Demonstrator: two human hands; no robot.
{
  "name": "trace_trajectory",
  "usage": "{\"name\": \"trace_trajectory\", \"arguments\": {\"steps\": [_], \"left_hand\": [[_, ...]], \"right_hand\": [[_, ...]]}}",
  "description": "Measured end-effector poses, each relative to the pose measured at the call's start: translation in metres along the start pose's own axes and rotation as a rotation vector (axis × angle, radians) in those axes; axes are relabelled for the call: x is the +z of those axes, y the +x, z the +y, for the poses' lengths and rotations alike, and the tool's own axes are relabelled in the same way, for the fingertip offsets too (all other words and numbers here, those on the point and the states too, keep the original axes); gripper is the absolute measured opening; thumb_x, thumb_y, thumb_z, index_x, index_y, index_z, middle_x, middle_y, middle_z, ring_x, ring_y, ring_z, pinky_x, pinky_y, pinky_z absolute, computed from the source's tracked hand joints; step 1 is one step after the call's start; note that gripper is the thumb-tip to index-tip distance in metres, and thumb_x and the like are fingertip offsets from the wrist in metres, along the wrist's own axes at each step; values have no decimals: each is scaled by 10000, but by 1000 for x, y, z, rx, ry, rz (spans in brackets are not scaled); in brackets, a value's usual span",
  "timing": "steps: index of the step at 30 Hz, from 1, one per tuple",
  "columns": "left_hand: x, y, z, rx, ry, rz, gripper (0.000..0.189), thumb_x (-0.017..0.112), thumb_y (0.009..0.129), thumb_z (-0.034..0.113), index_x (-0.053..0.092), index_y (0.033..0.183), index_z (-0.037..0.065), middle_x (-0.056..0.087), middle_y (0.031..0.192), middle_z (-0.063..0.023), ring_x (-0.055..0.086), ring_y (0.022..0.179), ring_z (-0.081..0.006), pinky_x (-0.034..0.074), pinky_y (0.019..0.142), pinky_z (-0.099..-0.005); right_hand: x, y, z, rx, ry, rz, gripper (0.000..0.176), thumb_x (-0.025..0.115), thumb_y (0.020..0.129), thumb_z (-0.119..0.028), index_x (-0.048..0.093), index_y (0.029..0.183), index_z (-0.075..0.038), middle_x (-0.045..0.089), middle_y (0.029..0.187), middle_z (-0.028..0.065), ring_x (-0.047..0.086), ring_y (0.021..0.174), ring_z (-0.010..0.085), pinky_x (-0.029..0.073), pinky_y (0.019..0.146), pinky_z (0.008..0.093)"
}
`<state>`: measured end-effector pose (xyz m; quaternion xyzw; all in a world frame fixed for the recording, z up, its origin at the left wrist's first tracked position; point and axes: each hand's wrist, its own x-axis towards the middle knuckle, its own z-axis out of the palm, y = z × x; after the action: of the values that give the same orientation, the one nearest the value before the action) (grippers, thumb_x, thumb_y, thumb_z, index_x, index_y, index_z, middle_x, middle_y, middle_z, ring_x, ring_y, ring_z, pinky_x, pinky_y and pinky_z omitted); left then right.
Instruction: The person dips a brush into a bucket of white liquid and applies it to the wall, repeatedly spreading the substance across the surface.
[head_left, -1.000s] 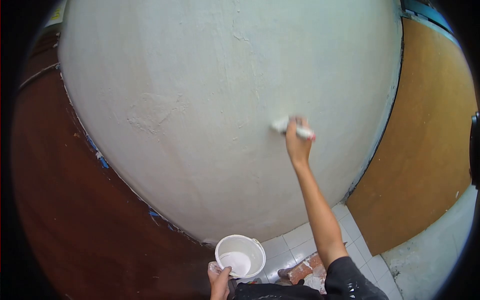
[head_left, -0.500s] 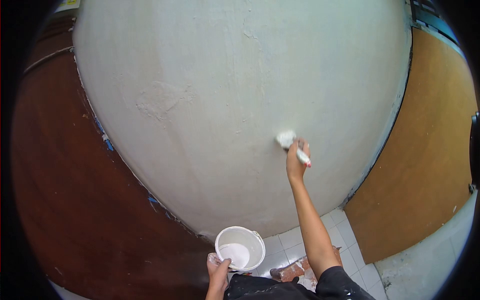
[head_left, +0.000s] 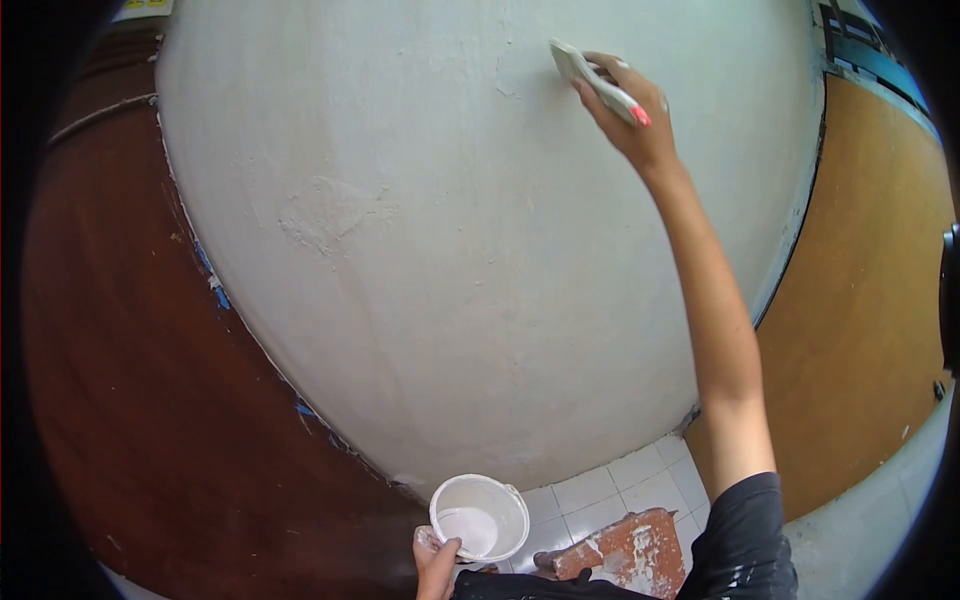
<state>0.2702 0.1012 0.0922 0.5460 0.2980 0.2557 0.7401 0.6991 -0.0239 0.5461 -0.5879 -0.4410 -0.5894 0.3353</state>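
My right hand point(head_left: 635, 115) is closed around a white paintbrush point(head_left: 600, 85) with a red handle tip, raised high against the pale wall point(head_left: 430, 300). The brush's head touches or nearly touches the wall's upper part. Low in the view, my left hand point(head_left: 435, 563) grips the near left rim of a white bucket point(head_left: 517, 515), its thumb over the edge. White paint point(head_left: 470, 530) lies in the bottom of the bucket. Raised rough patches mark the wall's left side.
A dark brown panel point(head_left: 180, 420) borders the wall on the left, a tan panel point(head_left: 860, 280) on the right. On the white tiled floor point(head_left: 585, 490) stands a paint-spattered reddish-brown surface point(head_left: 640, 550), below my right arm.
My right hand has moved far up the wall with the brush, and the arm is stretched out. The bucket sits slightly lower in view, still in my left hand. More of the reddish-brown surface shows.
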Motion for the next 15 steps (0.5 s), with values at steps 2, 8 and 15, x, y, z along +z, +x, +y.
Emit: {"name": "trace_trajectory", "arguments": {"steps": [2,8,15], "left_hand": [[-1,-1,-1,-17,-14,7,269,652,842,15,525,1079,37,572,988,-88,586,858,-195,520,724,-342],[-4,0,0,-54,-62,50,262,647,836,8,532,1069,44,574,970,-82,582,874,-188,513,739,-340],[-16,19,-32,-63,-36,75,296,629,781,-65,491,1030,19,609,942,-98,650,775,-170,572,611,-300]], "right_hand": [[1,5,8,-174,-125,-51,462,727,823,-90,653,1276,-149,726,1021,113,688,927,268,554,807,377],[-3,-132,-11,-281,-250,-354,531,719,770,-29,666,1265,-213,720,1094,88,685,995,267,575,819,380],[-21,-220,-18,-117,6,-612,359,710,819,-77,718,1168,-160,732,1096,44,682,981,258,557,831,373]]}}
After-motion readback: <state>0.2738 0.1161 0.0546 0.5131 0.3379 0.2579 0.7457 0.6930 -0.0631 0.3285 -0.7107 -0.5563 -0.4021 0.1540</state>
